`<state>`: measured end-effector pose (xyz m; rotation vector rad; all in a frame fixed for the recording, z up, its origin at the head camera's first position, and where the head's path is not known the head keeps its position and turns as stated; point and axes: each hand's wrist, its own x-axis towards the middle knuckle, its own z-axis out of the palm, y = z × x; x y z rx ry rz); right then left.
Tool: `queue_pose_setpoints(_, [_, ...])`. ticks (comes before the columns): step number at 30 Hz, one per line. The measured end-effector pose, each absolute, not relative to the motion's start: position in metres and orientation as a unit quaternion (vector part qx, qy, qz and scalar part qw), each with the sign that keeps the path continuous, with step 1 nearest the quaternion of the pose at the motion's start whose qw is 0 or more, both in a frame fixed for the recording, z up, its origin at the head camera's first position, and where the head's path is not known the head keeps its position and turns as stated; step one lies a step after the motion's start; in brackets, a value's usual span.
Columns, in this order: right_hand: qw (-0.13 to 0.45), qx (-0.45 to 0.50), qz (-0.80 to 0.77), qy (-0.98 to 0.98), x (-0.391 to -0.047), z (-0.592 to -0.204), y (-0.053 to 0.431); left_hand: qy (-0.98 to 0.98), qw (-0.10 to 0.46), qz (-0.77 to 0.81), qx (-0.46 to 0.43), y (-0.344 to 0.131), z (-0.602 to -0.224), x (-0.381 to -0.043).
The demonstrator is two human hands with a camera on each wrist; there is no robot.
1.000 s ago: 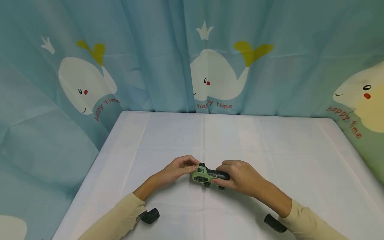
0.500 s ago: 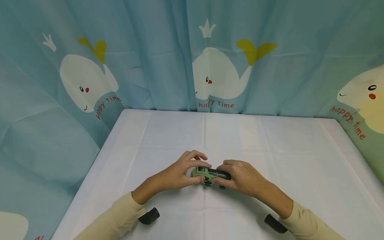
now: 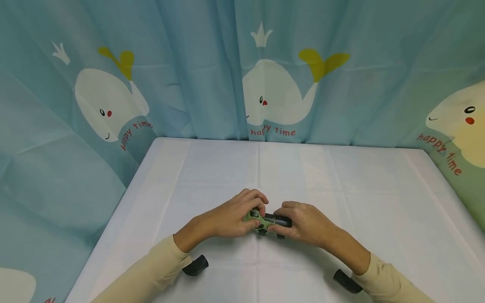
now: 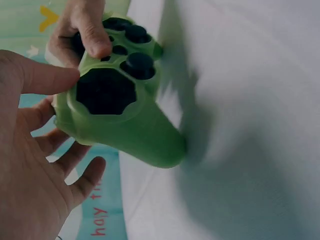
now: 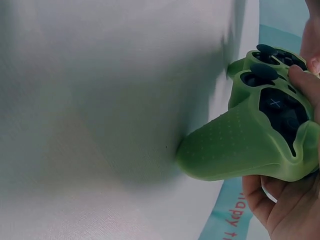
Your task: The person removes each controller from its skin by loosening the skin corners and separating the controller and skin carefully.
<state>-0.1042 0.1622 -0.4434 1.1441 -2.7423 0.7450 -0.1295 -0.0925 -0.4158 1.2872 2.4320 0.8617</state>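
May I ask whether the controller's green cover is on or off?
On: the green cover wraps the handles of the controller, and dark sticks poke through. Fully seated or not, I cannot tell.

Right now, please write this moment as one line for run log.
left hand: pinches one end of game controller | right hand: grips same controller | controller colour: green and black | contact with white table: unclear
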Motion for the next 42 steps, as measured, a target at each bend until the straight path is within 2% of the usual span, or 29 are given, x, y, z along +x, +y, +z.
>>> queue_pose_setpoints(5, [0.030, 0.365, 0.244, -0.898, -0.104, -0.443, 0.163, 0.849, 0.109, 0.255, 0.451, -0.094, -0.411, -0.130])
queue_pose_setpoints(18, [0.012, 0.355, 0.266, -0.896, -0.107, -0.445, 0.163, 0.831, 0.104, 0.328, 0.438, -0.089, -0.423, -0.123])
queue_pose_setpoints(27, [0.021, 0.355, 0.263, -0.897, -0.103, -0.447, 0.161, 0.833, -0.034, 0.322, 0.449, -0.096, -0.434, -0.114])
queue_pose_setpoints(36, [0.019, 0.342, 0.269, -0.900, -0.104, -0.449, 0.159, 0.857, -0.188, 0.187, 0.442, -0.092, -0.443, -0.104])
queue_pose_setpoints(42, [0.028, 0.343, 0.277, -0.897, -0.104, -0.450, 0.161, 0.865, -0.226, 0.174, 0.413, -0.090, -0.446, -0.100])
